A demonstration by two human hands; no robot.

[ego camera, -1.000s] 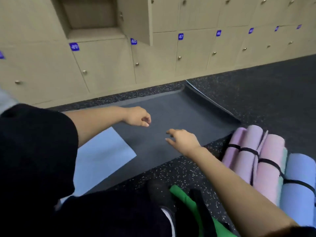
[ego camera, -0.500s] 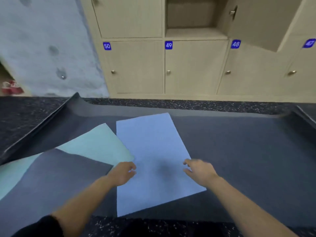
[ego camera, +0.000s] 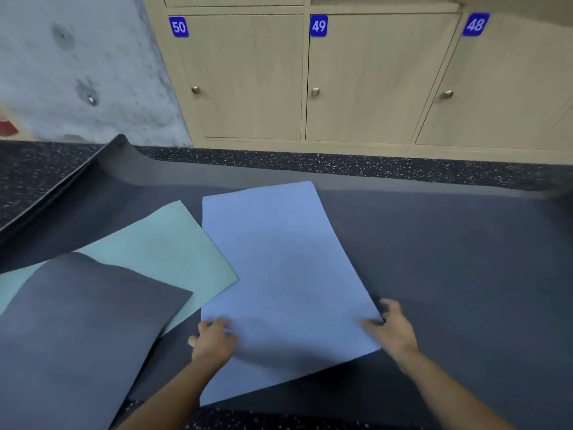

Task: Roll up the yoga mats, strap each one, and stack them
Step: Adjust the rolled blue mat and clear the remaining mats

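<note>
From the head view, the person is bending over a light blue yoga mat [ego camera: 279, 274] that is lying unrolled on top of a much larger dark grey mat [ego camera: 449, 274], near its front edge and angled slightly across it. The left hand [ego camera: 214, 339] is curling its fingers over the blue mat's left edge, close to the near corner. The right hand [ego camera: 392, 330] is pinching the right edge, thumb on top and fingers past the rim. Both hands are taking hold low on the sides, and a shadow is showing beneath the near end. To me that looks like someone squaring up or lifting that end to begin a roll, not yet rolling.

To the left, a teal mat [ego camera: 161, 252] is lying partly under the blue one and under a second dark grey mat [ego camera: 77, 330]. Behind them, speckled floor [ego camera: 341, 162] is running along the numbered lockers [ego camera: 366, 82].

Compared with half a second ago, the hands are now wider apart and closer to the near end; then they were hovering over the sheet without gripping. A second ago the gaze was turned right, toward rolled, strapped mats, which are now out of sight.
</note>
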